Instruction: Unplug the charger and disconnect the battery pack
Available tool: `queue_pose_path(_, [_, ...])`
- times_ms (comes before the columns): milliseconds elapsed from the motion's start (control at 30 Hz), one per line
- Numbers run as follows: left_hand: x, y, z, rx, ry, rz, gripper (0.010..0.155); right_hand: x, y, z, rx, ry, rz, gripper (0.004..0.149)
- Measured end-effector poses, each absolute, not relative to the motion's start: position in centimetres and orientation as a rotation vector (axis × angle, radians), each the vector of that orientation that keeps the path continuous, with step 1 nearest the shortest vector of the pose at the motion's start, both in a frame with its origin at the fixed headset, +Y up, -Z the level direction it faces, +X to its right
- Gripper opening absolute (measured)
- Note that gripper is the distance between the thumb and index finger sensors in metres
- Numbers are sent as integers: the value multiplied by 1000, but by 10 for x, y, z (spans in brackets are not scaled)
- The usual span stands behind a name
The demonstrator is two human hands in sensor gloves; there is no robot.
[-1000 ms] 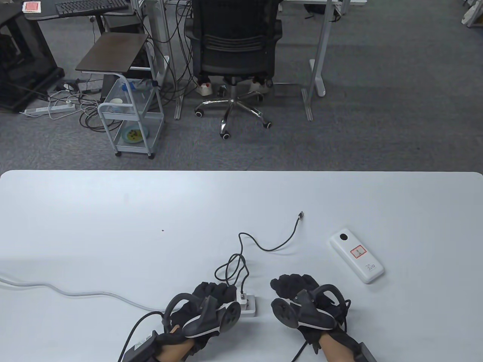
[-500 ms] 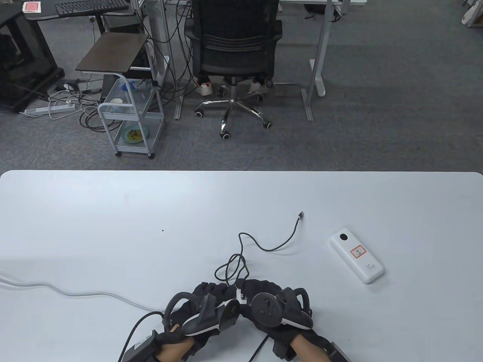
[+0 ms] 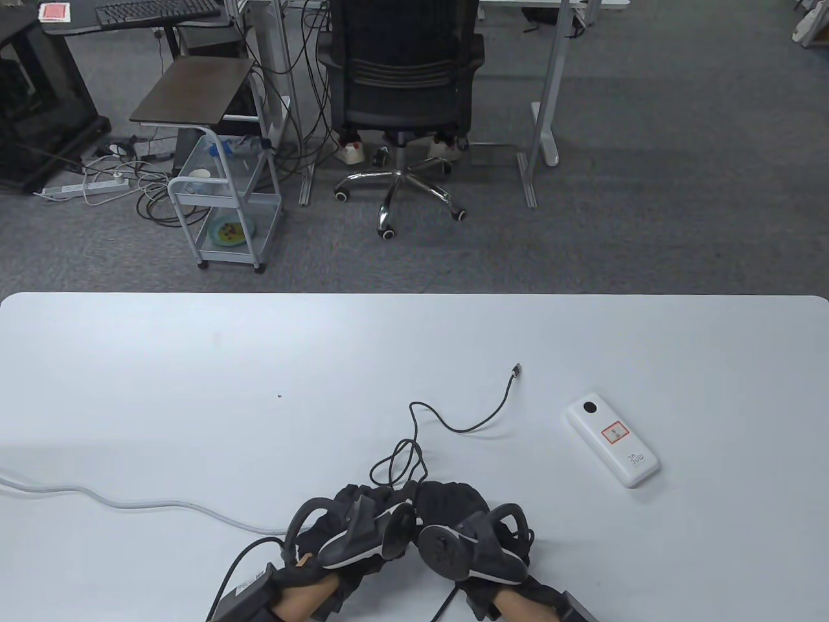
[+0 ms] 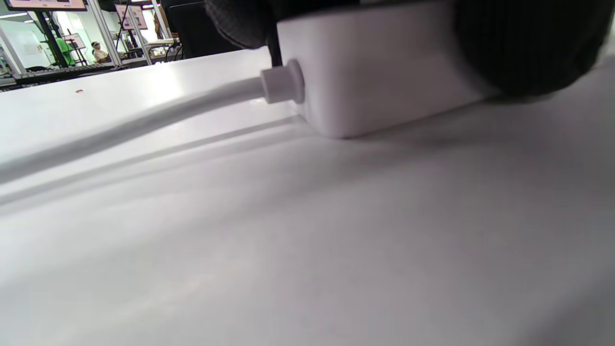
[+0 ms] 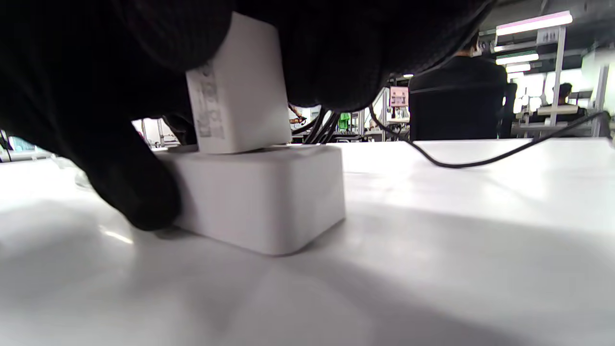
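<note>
The left hand [image 3: 363, 528] pins the white socket block [image 5: 262, 197] to the desk [image 3: 194, 389] while the right hand's [image 3: 453, 518] fingers [image 5: 331, 57] clench the small, smooth, rigid charger [image 5: 240, 91] plugged on top, best gripped by its flat sides

1. Left hand [image 3: 363, 528] sits low at the near table edge, gloved fingers [image 4: 523, 43] curled down, gripping.
2. Right hand [image 3: 463, 525] crowds in beside it, touching, fingers [image 5: 336, 53] curled and clamped.
3. Both forearms enter from below.
</note>
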State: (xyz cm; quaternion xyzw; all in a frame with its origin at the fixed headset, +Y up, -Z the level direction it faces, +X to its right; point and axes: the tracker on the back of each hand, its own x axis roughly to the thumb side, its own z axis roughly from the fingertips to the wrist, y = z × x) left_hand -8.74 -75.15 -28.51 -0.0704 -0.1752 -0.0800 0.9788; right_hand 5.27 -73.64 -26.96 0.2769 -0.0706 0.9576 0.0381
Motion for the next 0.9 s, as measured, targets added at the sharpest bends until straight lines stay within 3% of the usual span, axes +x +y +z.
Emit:
queue_pose_path(133, [-89, -752, -285, -126, -363, -156, 80, 59, -739, -277, 757, -90, 2855, 66])
queue_pose_path(333, [-86, -751, -286, -139, -360, -171, 79, 48, -739, -265, 843, -280, 2994, 66])
queue_pose_path(433, [-89, -751, -289, -142, -366, -148, 80, 54, -741, -275, 696, -112, 2880, 67])
queue_pose_path(500, [-88, -750, -289, -163, -355, -141, 79, 57, -742, -277, 703, -68, 2813, 66])
queue_pose_path(667, [-87, -751, -289, -148, -355, -154, 79, 54, -743, -270, 844, -240, 2897, 66])
queue_pose_path(900, [-89, -752, -288, -138, -364, -145, 80, 57, -745, -276, 786, -128, 2844, 66])
